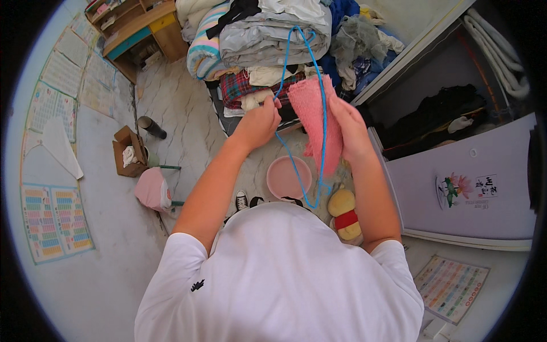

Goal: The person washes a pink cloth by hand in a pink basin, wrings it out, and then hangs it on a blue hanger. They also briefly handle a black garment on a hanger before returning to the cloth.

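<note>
My left hand (259, 125) is closed around the neck area of a blue clothes hanger (324, 115); the hanger's hook is hidden in that hand. Turned sideways, the hanger has its long bar running roughly up and down on the right. Behind that bar hangs a pink terry towel (311, 113), which looks folded. My right hand (351, 128) grips the towel along its right edge, with some fingers out of sight behind the cloth. On the floor below the hanger stands a pink plastic basin (280, 177).
Bedding (273, 38) and clothes (359, 42) are heaped ahead. A cabinet door (461, 184) stands open at right, near a yellow plush toy (342, 203). To the left are a covered stool (151, 190), cardboard box (128, 143), dark tumbler (151, 127) and wooden desk (141, 25).
</note>
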{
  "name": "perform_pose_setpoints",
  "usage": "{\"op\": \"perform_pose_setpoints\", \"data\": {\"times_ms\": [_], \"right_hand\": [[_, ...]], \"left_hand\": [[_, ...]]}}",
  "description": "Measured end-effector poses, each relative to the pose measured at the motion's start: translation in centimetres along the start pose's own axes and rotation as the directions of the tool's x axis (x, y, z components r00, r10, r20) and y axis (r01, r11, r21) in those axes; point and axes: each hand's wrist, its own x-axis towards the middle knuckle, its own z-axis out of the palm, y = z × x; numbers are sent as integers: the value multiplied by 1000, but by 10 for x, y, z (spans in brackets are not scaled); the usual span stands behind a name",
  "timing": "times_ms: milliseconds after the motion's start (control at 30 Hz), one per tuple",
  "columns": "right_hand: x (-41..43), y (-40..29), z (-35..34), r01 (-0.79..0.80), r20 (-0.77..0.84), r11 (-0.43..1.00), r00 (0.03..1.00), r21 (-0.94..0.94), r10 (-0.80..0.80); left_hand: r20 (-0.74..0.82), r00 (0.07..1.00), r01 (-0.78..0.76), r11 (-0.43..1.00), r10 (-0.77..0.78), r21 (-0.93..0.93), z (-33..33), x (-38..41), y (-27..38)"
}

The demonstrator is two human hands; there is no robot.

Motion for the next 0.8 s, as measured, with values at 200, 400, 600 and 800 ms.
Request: {"op": "perform_pose_setpoints", "data": {"times_ms": [200,400,600,800], "right_hand": [[60,-55,-7,-44,-21,998,999,-45,43],[60,-62,2,-44,4,997,999,-66,44],[8,-27,-15,13,15,978,1000,-209,-10],[-40,-3,-36,-88,34,956,994,-280,102]], "left_hand": [[127,959,-281,920,255,274,-4,-2,3],[7,998,-58,942,59,331,3,9,18],[-62,953,302,912,-297,279,-19,41,12],[-71,958,286,916,-277,282,-32,53,-7]]}}
